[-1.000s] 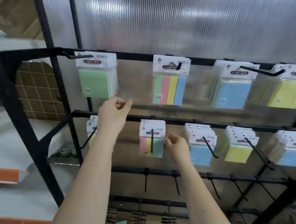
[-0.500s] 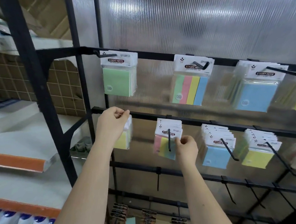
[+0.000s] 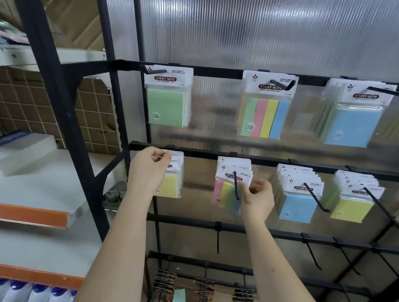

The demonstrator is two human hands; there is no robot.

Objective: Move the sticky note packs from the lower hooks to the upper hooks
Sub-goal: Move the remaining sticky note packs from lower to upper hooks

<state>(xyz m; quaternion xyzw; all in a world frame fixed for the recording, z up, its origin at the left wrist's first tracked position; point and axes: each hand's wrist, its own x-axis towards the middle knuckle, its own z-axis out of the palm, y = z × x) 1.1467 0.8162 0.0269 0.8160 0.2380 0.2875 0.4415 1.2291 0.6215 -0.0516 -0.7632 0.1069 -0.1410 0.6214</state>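
Left hand (image 3: 149, 169) pinches the header card of the yellow pack (image 3: 170, 184) on the lower rail, likely to slide it off. Right hand (image 3: 257, 199) pinches the striped pack (image 3: 226, 193), tilting it along its hook (image 3: 236, 185). Upper hooks (image 3: 281, 84) hold matching packs.

A black metal rack (image 3: 58, 92) stands before a ribbed translucent panel (image 3: 269, 32). Its upper bar (image 3: 216, 71) carries hooks with a green pack (image 3: 167, 107), a striped four-colour pack (image 3: 265, 118) and a blue pack (image 3: 353, 127). The lower bar (image 3: 200, 153) carries hooks with a yellow pack (image 3: 170, 186), a stack of striped packs (image 3: 226, 193), a stack of blue packs (image 3: 297, 206) and a stack of yellow packs (image 3: 350, 208). Below, a third bar (image 3: 270, 233) bears bare hooks (image 3: 218, 240).
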